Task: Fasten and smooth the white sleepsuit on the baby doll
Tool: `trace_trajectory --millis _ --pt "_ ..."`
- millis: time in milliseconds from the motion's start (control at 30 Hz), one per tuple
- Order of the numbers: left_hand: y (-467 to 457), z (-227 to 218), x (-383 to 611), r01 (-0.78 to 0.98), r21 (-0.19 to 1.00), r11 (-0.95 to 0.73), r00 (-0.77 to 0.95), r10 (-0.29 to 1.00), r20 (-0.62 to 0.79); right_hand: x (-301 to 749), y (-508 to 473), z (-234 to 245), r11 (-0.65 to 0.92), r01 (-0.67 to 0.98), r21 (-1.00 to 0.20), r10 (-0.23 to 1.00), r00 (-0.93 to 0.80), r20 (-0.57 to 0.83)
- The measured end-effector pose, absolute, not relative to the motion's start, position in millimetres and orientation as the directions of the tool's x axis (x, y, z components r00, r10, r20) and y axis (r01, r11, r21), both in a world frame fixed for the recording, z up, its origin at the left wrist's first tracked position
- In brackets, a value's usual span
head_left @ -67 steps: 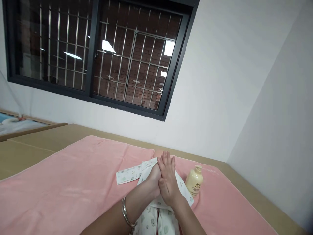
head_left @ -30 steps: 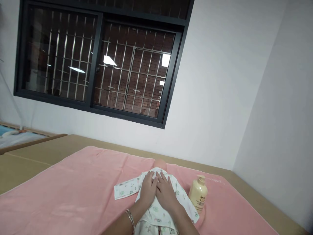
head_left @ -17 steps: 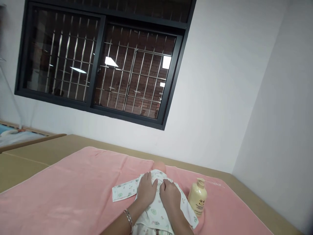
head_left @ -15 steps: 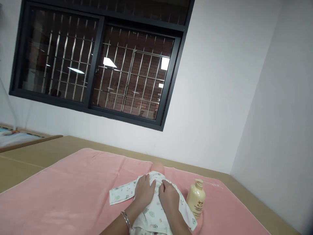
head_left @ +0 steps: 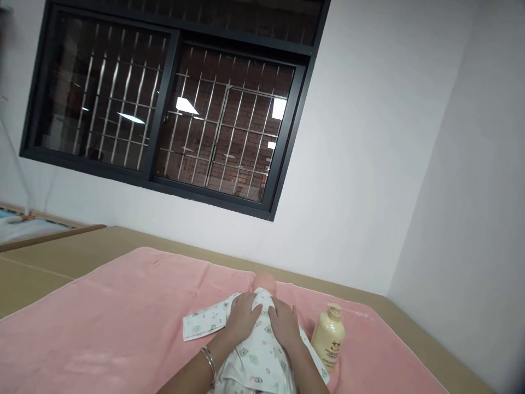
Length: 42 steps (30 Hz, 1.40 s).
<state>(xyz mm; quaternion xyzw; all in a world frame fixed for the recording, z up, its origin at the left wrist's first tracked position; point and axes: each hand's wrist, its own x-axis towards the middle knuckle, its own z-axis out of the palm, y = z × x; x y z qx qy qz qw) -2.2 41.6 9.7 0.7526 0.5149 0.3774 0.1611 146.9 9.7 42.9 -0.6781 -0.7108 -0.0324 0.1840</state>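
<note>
Both hands lie on the doll, which is stretched lengthwise on a pink cloth, its bald head at the far end and its lower part running out of view at the near edge. The left hand rests on the left side of the upper body and the right hand on the right side; both are spread and unclenched, palms down, the thumbs angled in toward each other but apart. Some fingertips of the right hand are hidden. The doll wears white clothes with small green and pinkish prints, and one sleeve reaches out flat to the left. A silver bracelet circles the left wrist. Just right of the doll, a pale yellow pump bottle stands on the cloth beside the other sleeve; whether they touch cannot be told. The cloth covers much of a tan desk. Behind it rises a white wall with a dark-framed window, metal bars showing through its panes.
</note>
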Motion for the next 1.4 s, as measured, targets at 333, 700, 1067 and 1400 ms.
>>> trace_trajectory --millis 333,700,1067,1400 --pt "35.8 25.1 -6.7 0.844 0.493 -0.214 0.051 0.945 0.324 123.2 -7.8 48.6 -0.063 0.986 -0.155 0.938 0.111 0.327" --pt "31.5 16.9 -1.9 0.813 0.482 -0.327 0.109 0.898 0.425 130.0 5.3 42.4 0.08 0.983 -0.166 0.95 -0.025 0.312" --pt "30.5 14.5 -3.3 0.855 0.454 -0.249 0.054 0.915 0.4 129.4 0.2 39.7 -0.03 0.97 -0.241 0.937 0.111 0.331" --pt "21.4 24.1 2.2 0.866 0.378 -0.327 0.124 0.873 0.471 123.8 -1.5 40.1 0.033 0.984 -0.176 0.908 0.044 0.416"
